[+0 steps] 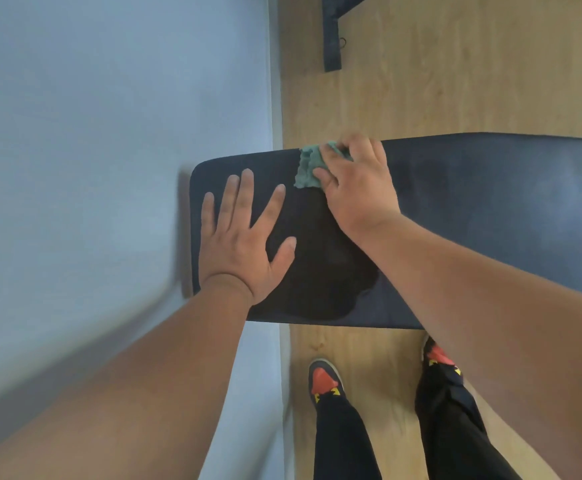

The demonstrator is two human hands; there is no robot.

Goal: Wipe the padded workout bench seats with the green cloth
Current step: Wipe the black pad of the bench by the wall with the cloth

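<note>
Head camera looks steeply down (close) at bench [490, 220].

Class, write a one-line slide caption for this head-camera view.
Left hand flat on the padded bench; right hand presses the green cloth near its far edge.

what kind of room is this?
Probably a small gym or home workout room: a dark padded bench on a wood-look floor beside a plain wall, and the foot of another dark frame beyond it.
</note>
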